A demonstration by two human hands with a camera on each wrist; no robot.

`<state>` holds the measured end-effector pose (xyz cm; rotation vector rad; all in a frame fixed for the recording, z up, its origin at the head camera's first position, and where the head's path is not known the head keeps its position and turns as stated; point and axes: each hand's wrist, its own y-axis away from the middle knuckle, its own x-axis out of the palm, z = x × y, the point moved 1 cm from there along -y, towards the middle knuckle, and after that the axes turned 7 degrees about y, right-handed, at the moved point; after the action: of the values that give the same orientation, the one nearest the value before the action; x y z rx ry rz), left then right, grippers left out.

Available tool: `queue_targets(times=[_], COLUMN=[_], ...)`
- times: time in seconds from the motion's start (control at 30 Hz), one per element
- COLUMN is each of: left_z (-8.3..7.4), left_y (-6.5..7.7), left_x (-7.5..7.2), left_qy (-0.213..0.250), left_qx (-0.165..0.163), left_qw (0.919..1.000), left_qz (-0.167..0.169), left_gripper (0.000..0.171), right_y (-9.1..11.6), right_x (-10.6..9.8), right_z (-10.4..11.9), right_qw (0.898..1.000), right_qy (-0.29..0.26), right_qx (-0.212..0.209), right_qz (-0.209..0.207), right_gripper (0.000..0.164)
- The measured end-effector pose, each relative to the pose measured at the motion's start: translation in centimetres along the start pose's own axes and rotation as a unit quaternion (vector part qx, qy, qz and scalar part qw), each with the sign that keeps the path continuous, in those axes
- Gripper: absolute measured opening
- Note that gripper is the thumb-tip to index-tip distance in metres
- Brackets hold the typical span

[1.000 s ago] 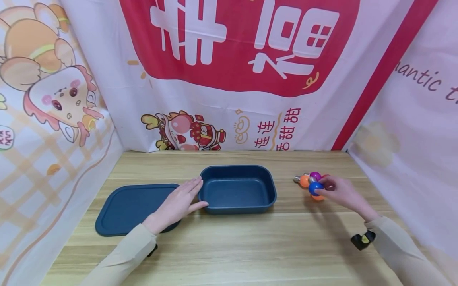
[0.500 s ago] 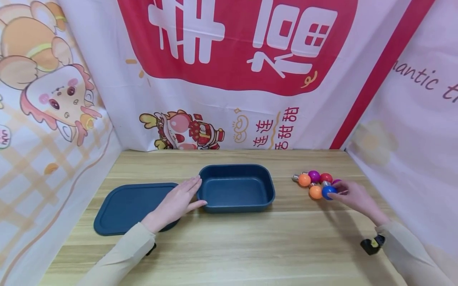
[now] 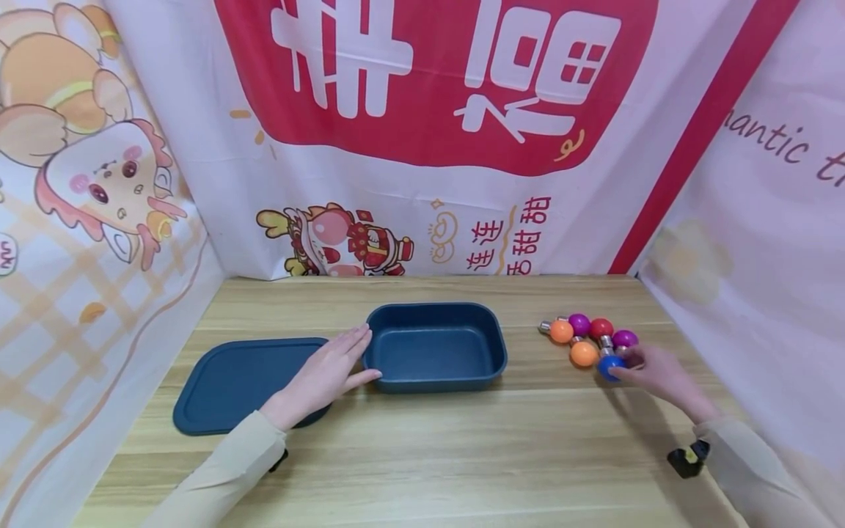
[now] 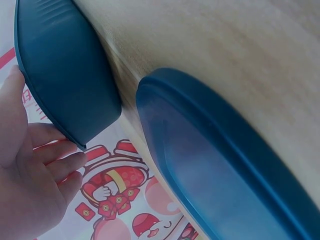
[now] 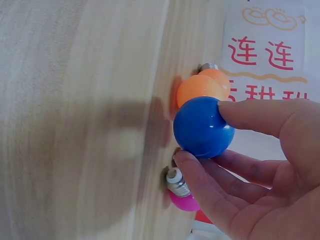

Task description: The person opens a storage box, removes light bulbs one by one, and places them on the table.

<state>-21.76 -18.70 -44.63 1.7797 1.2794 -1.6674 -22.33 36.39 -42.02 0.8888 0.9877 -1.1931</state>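
Note:
In the head view, my left hand (image 3: 328, 374) lies against the left end of a dark blue box (image 3: 436, 353). The left wrist view shows its thumb and fingertips touching the box rim (image 4: 42, 107), the fingers nearly straight. My right hand (image 3: 663, 378) pinches a round blue light bulb (image 3: 611, 368) between thumb and fingers, seen closely as the blue bulb (image 5: 202, 127) in the right wrist view. Beside it lie two orange bulbs, one being the nearer orange bulb (image 3: 584, 355), a red bulb (image 3: 601, 328) and two purple bulbs, including the right purple bulb (image 3: 624, 339).
A matching dark blue lid (image 3: 240, 385) lies flat left of the box, partly under my left forearm in the head view. The wooden table (image 3: 436, 455) ends at a printed cloth backdrop (image 3: 422, 183), with cloth walls at both sides.
My right hand has moved right and a little nearer with the blue bulb, away from above the orange ones. The red and right purple bulbs show more fully. My left hand stays at the box.

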Motion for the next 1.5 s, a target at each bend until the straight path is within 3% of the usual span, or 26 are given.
queue_targets(times=[0.4,0.77,1.5], left_z=[-0.2,-0.1,-0.1], left_y=[0.0,0.1,0.1], left_x=[-0.1,-0.1,-0.1], left_qy=[0.002,0.001,0.002], left_qx=[0.000,0.006,0.002], left_qw=[1.0000,1.0000,1.0000], left_qz=[-0.002,-0.007,-0.009], left_gripper=[0.077,0.076,0.077], right_y=[-0.6,-1.1,-1.1], right_x=[0.8,0.9,0.7], right_z=[-0.5,-0.3,-0.4], right_qw=[0.999,0.999,0.999], right_qy=[0.024,0.046,0.034], right_qx=[0.027,0.022,0.035], right_qz=[0.009,0.011,0.025], right_gripper=[0.043,0.040,0.048])
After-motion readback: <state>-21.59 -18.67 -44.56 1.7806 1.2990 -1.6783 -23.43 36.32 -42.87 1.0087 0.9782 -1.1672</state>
